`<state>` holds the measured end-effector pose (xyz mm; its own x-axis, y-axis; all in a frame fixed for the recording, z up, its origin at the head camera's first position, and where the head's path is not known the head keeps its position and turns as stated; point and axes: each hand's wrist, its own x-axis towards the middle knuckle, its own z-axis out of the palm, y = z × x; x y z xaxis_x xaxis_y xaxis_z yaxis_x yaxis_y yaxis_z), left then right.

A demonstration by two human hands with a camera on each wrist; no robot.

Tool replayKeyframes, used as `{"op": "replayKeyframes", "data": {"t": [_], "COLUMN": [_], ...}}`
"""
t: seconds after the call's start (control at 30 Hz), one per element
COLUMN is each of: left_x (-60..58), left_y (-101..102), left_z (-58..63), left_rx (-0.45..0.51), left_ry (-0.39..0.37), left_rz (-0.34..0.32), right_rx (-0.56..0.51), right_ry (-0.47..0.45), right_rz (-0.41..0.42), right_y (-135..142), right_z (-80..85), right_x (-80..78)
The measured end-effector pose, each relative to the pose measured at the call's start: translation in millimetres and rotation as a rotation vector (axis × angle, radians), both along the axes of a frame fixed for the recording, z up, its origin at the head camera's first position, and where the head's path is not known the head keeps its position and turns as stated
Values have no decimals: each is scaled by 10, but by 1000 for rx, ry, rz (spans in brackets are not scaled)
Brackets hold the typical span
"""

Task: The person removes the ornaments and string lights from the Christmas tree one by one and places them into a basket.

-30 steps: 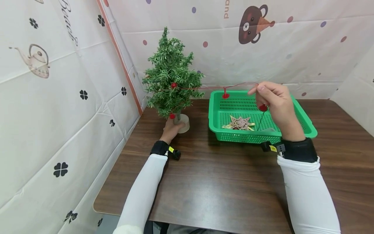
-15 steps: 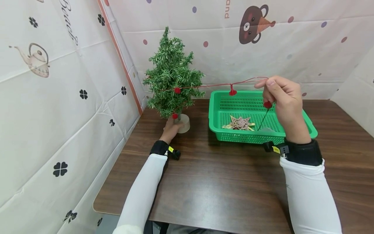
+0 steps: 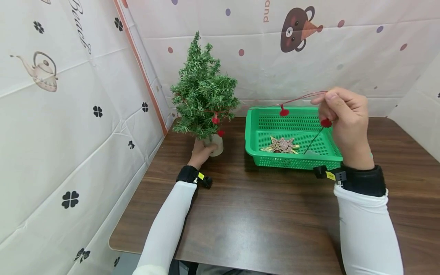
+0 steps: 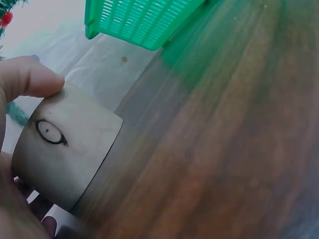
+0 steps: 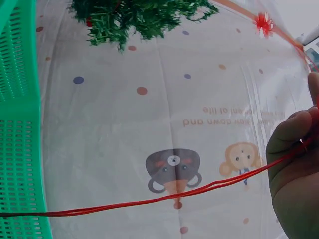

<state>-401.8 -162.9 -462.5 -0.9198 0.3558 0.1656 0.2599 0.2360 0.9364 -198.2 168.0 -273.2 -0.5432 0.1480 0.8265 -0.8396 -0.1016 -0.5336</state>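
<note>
My left hand point(image 3: 200, 153) grips the pale wooden base point(image 4: 75, 144) of a small green artificial Christmas tree point(image 3: 204, 88), with the thumb over the top edge. The tree stands upright at the back left of the table. A thin red string garland point(image 3: 302, 97) with red tufted ornaments point(image 3: 283, 111) runs from its branches across to the right. My right hand point(image 3: 347, 118) pinches this garland in the air above the basket's right side. Another red ornament point(image 3: 326, 123) hangs beneath the fingers, and a dark strand trails from it into the basket.
A green plastic basket point(image 3: 292, 163) sits at the back of the brown table point(image 3: 254, 214), right of the tree. Inside it lie a glittery star-shaped ornament point(image 3: 282, 145) and gold pieces. Patterned cloth walls point(image 3: 213, 23) close off the back and left side.
The tree has turned on its base, carrying its red ornaments rightward. My right hand has moved right and drawn the garland with it, while my left hand keeps hold of the base.
</note>
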Motion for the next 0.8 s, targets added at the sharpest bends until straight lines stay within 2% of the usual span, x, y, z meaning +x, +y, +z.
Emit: {"op": "replayKeyframes", "data": {"t": [0.13,0.17,0.3,0.47,0.67,0.8], "left_x": [-42,-75,-49,-31,-17,-3], "left_y": [4,7,-5,-4,3,-16], "left_z": [-8,-49,-41,-52,-49,-33], "left_rx": [38,30,-15,-51,-8,-30], "left_ry": [14,12,-3,-14,-52,-74], "left_rz": [1,12,40,73,53,43], "right_rx": [-55,-64,-80,-125,-188,-187], "right_ry": [21,20,25,43,96,107], "right_rz": [26,24,2,29,57,68], "right_y": [48,60,103,146,173,180], "right_z": [2,-1,-5,-4,5,-1], "right_x": [-8,-15,-38,-8,10,-13]}}
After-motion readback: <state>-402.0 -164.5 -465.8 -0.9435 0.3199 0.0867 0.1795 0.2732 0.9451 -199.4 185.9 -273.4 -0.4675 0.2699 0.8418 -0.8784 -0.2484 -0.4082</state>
